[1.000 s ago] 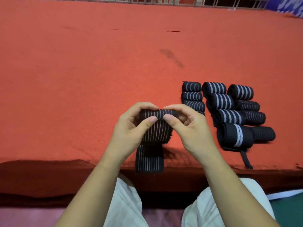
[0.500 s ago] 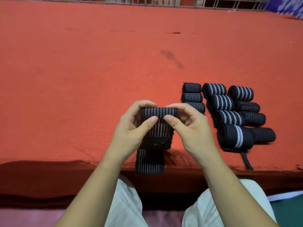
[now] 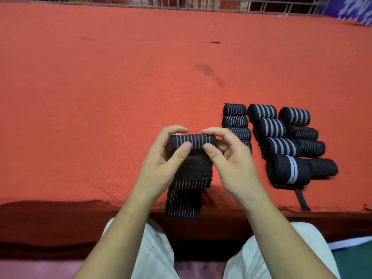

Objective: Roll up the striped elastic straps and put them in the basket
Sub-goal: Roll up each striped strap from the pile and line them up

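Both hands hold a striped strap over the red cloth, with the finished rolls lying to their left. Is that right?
No. The head view shows the rolls on their right. The left hand and right hand do hold the strap over the red cloth.

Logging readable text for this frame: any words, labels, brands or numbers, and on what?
None. The half-rolled strap, the rolled straps and the red cloth show only stripes or plain weave; the blue-and-white fabric at the top right edge bears a pattern, no letters.
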Motion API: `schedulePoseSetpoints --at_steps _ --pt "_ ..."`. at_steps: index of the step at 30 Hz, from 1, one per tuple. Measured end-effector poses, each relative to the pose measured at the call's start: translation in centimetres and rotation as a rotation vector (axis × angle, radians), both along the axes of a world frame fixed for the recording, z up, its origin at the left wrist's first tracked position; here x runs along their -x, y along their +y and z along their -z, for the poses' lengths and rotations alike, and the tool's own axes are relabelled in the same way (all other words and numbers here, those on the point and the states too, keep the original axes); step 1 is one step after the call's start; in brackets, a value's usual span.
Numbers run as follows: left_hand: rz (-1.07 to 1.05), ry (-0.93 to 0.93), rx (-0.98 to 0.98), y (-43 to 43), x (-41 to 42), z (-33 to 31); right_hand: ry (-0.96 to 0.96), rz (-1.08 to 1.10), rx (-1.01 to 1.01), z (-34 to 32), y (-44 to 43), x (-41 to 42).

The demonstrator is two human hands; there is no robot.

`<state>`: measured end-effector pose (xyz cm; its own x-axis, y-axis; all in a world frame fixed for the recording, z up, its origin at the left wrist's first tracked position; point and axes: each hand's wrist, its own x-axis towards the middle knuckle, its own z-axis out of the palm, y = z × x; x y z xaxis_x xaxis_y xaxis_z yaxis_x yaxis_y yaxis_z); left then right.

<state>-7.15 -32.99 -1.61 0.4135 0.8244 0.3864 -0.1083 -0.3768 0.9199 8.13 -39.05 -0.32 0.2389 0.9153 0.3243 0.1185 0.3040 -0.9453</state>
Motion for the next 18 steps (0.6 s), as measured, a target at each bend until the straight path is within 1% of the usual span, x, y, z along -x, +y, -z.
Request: schedulePoseSetpoints --at_steps 3,5,7,9,13,16,18 --pt "-0.071 0.066 0.036 0.14 -0.28 0.19 -0.038 -0.002 -0.032 0.09 0.07 -0.06" --pt "-0.076 0.062 0.059 0.41 -0.4 0.43 -0.054 -0.007 -0.019 0.27 0.11 -0.04" --pt "-0.018 -0.006 0.09 0.53 -0.45 0.55 -0.009 -0.021 -0.012 0.29 0.03 0.05" --pt "0.042 -0.054 0.081 0.45 -0.43 0.58 0.029 -0.017 0.007 0.29 0.06 0.15" --pt "0.117 -0.075 0.052 0.13 -0.34 0.73 0.01 -0.005 0.057 0.54 0.18 0.18" --pt "0.068 -0.045 0.131 -0.32 -0.65 0.61 0.029 -0.015 0.013 0.58 -0.11 0.05" --pt "-0.033 0.019 0.155 -0.34 -0.96 0.37 -0.028 -0.01 -0.031 0.61 -0.22 0.17"
